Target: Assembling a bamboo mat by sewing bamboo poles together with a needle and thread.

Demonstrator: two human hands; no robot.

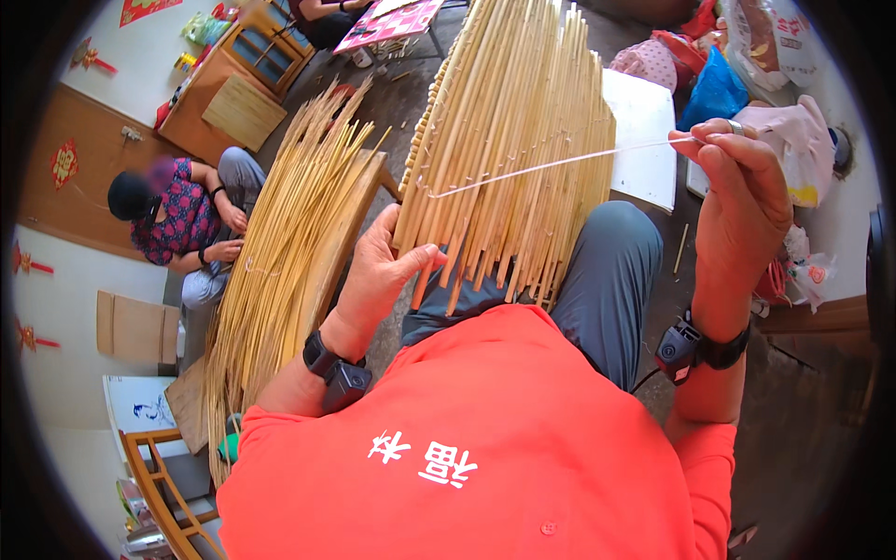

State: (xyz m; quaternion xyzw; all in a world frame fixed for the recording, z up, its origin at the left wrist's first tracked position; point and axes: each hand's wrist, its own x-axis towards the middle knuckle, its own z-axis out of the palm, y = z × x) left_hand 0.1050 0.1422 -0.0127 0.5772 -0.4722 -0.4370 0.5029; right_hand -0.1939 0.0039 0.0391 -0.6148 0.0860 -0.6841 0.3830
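Observation:
A panel of pale bamboo-like sticks (509,112), stitched with thin cross threads, lies over my lap between my knees, its lower ends uneven. My left hand (387,266) grips its lower left edge, thumb on the stick ends. A white thread (560,159) runs taut from the left of the panel up to my right hand (737,187), which is raised at the right and pinches the thread between thumb and fingers; a metal ring is on one finger. A white board (644,177) shows behind the panel's right side.
A long bundle of thin sticks (271,261) lies on a wooden bench at left, a person (182,210) beside it. Another person (322,14) is near a pink-topped table (383,33). Bags (709,89) crowd the right wall. A wooden chair frame (159,467) stands lower left.

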